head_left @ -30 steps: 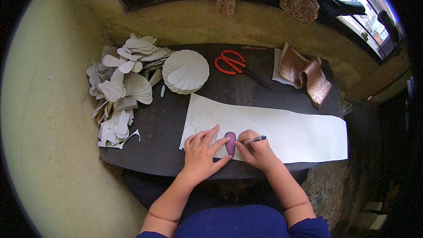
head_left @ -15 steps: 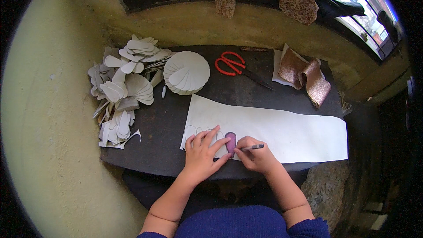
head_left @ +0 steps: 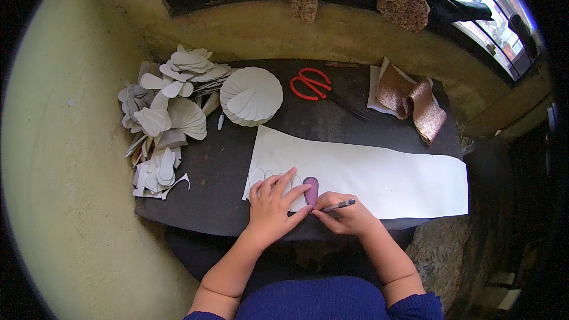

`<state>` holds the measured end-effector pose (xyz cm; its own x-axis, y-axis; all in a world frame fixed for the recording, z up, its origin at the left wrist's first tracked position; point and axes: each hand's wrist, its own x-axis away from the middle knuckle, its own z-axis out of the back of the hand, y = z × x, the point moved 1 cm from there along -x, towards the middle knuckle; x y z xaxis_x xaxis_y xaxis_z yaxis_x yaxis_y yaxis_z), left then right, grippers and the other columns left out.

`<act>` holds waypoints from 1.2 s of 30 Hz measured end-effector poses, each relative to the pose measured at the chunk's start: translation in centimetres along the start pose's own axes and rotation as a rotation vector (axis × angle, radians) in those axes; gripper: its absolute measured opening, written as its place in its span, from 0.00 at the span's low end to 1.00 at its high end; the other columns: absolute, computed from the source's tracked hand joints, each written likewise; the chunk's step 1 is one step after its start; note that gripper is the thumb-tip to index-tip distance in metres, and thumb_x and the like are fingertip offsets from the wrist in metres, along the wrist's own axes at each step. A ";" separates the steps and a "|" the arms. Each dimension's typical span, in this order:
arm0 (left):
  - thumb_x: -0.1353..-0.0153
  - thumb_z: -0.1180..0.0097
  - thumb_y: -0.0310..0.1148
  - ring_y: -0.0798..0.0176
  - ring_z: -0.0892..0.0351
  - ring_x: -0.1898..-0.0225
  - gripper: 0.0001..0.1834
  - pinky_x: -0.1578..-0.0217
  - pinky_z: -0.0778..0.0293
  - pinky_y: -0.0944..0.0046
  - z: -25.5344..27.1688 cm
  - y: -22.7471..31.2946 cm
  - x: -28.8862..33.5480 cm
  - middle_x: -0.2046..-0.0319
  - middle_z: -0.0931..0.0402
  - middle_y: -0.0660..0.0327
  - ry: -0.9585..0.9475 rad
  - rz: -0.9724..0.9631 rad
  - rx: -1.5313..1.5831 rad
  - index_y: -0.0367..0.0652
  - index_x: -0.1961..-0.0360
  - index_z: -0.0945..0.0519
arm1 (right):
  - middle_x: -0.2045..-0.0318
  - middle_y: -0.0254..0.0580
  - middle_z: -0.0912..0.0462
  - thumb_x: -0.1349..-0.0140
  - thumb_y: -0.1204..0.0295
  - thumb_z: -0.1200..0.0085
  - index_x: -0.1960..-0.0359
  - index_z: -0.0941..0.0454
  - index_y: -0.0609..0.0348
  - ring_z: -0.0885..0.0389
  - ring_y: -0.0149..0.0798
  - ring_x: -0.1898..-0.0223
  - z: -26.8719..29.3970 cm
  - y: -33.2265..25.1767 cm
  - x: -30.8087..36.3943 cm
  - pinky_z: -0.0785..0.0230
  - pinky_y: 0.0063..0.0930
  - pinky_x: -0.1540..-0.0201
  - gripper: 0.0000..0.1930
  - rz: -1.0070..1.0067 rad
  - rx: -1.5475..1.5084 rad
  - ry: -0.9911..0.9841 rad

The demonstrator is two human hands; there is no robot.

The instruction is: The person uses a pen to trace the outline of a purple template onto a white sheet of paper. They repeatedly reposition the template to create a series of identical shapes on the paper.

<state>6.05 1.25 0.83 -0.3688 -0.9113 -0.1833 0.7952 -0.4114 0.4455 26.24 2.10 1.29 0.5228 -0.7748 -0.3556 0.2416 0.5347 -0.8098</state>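
Observation:
A long white sheet (head_left: 385,178) lies across the front of the dark table. Rounded outlines are drawn in a row at its left end. My left hand (head_left: 274,204) rests spread on these outlines, its thumb and a fingertip touching a purple teardrop-shaped template (head_left: 311,190) laid on the sheet. Pinched in my right hand (head_left: 347,214) is a dark pen (head_left: 344,204), its tip down at the template's narrow lower end, close to my left thumb. My right fingers partly hide the pen.
Heaps of white petal-shaped pieces (head_left: 155,121) cover the table's left side, beside a round fanned stack (head_left: 252,96) and a small white pen cap (head_left: 220,122). Red-handled scissors (head_left: 311,84) lie at the back. Glittery bronze material (head_left: 409,99) sits at the back right, near the wall.
My right hand has slid slightly down and left with the pen, from the template's right edge to its lower end. The left hand and the template stay in place.

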 end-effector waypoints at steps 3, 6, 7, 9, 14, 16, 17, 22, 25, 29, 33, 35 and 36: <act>0.44 0.39 0.53 0.52 0.38 0.37 0.26 0.37 0.49 0.46 0.0 0.0 0.0 0.34 0.36 0.60 -0.005 0.003 -0.002 0.66 0.43 0.22 | 0.72 0.44 0.20 0.45 0.81 0.37 0.70 0.25 0.60 0.18 0.46 0.72 0.0 0.0 0.0 0.25 0.35 0.69 0.07 -0.008 -0.002 -0.005; 0.44 0.39 0.53 0.52 0.38 0.37 0.25 0.37 0.49 0.46 0.0 0.0 0.0 0.34 0.36 0.60 -0.005 0.002 -0.002 0.65 0.43 0.22 | 0.71 0.45 0.20 0.45 0.80 0.37 0.69 0.25 0.60 0.18 0.46 0.71 0.0 0.0 0.0 0.25 0.35 0.68 0.07 0.003 0.005 -0.011; 0.44 0.39 0.53 0.52 0.38 0.37 0.25 0.37 0.49 0.46 0.0 0.0 0.0 0.34 0.36 0.60 -0.004 0.002 -0.001 0.65 0.43 0.22 | 0.71 0.45 0.20 0.44 0.80 0.37 0.69 0.25 0.60 0.18 0.46 0.71 0.0 0.0 0.0 0.25 0.35 0.68 0.07 0.002 0.007 -0.017; 0.43 0.40 0.53 0.52 0.38 0.37 0.25 0.37 0.49 0.46 0.1 0.0 0.0 0.33 0.36 0.60 -0.006 0.003 -0.001 0.65 0.43 0.22 | 0.71 0.45 0.20 0.44 0.80 0.37 0.69 0.25 0.60 0.18 0.47 0.71 0.1 -0.1 -0.1 0.25 0.35 0.68 0.07 -0.001 0.011 -0.028; 0.44 0.40 0.53 0.51 0.38 0.37 0.25 0.37 0.50 0.46 0.1 0.0 0.0 0.33 0.37 0.60 -0.011 0.002 -0.007 0.65 0.43 0.22 | 0.71 0.46 0.20 0.44 0.79 0.37 0.69 0.25 0.60 0.18 0.47 0.71 0.1 -0.3 -0.2 0.25 0.35 0.68 0.07 0.000 0.007 -0.023; 0.44 0.40 0.52 0.51 0.38 0.37 0.25 0.37 0.50 0.46 0.1 0.0 0.0 0.33 0.37 0.60 -0.010 -0.001 -0.010 0.65 0.43 0.22 | 0.72 0.46 0.20 0.44 0.79 0.37 0.69 0.25 0.60 0.19 0.48 0.71 0.0 -0.1 -0.1 0.26 0.36 0.68 0.07 -0.008 0.010 -0.019; 0.44 0.40 0.52 0.51 0.39 0.37 0.25 0.37 0.50 0.47 0.1 0.0 0.0 0.33 0.37 0.60 -0.009 -0.003 -0.011 0.65 0.43 0.22 | 0.72 0.46 0.21 0.44 0.79 0.37 0.69 0.26 0.60 0.19 0.48 0.71 -0.1 0.1 0.0 0.26 0.36 0.68 0.07 -0.010 0.008 -0.015; 0.43 0.40 0.53 0.51 0.39 0.37 0.25 0.37 0.50 0.47 0.1 0.0 0.1 0.34 0.36 0.60 -0.003 -0.006 -0.011 0.64 0.43 0.22 | 0.72 0.46 0.21 0.44 0.82 0.39 0.69 0.27 0.60 0.19 0.48 0.71 -0.2 0.2 0.1 0.27 0.36 0.68 0.08 -0.023 0.005 0.001; 0.43 0.40 0.53 0.51 0.38 0.37 0.25 0.36 0.50 0.47 0.1 0.1 0.0 0.34 0.36 0.60 -0.001 -0.006 -0.012 0.64 0.43 0.22 | 0.72 0.45 0.20 0.45 0.84 0.40 0.69 0.27 0.61 0.19 0.47 0.70 -0.2 0.4 0.2 0.27 0.35 0.67 0.08 -0.019 0.024 0.014; 0.43 0.41 0.54 0.51 0.38 0.38 0.25 0.36 0.50 0.47 0.1 0.1 0.0 0.34 0.36 0.60 -0.004 -0.005 -0.013 0.65 0.43 0.22 | 0.72 0.47 0.21 0.45 0.81 0.38 0.69 0.28 0.59 0.19 0.51 0.71 -0.1 0.3 -0.1 0.27 0.37 0.68 0.09 -0.015 0.013 0.059; 0.43 0.40 0.53 0.52 0.38 0.38 0.24 0.37 0.49 0.46 0.0 0.0 0.0 0.34 0.35 0.60 0.016 -0.007 -0.014 0.65 0.44 0.21 | 0.72 0.46 0.20 0.46 0.81 0.37 0.70 0.28 0.60 0.19 0.51 0.71 0.1 0.3 -0.3 0.27 0.36 0.68 0.09 -0.018 0.015 0.080; 0.42 0.41 0.51 0.54 0.37 0.38 0.23 0.39 0.48 0.46 0.0 0.0 0.0 0.35 0.35 0.61 0.038 -0.008 0.000 0.63 0.46 0.20 | 0.72 0.46 0.20 0.46 0.80 0.37 0.69 0.27 0.59 0.19 0.51 0.71 0.4 0.2 -0.6 0.27 0.37 0.68 0.09 0.004 0.016 0.047; 0.42 0.41 0.51 0.53 0.37 0.38 0.23 0.39 0.48 0.45 0.0 0.0 0.0 0.35 0.35 0.61 0.034 -0.009 -0.001 0.64 0.46 0.20 | 0.72 0.46 0.20 0.45 0.79 0.37 0.69 0.27 0.59 0.19 0.51 0.71 0.5 0.1 -0.7 0.27 0.37 0.69 0.09 0.015 0.016 0.030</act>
<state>6.03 1.24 0.85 -0.3590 -0.9078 -0.2168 0.7924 -0.4192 0.4432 26.25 2.87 1.72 0.5020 -0.7761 -0.3816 0.2469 0.5515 -0.7968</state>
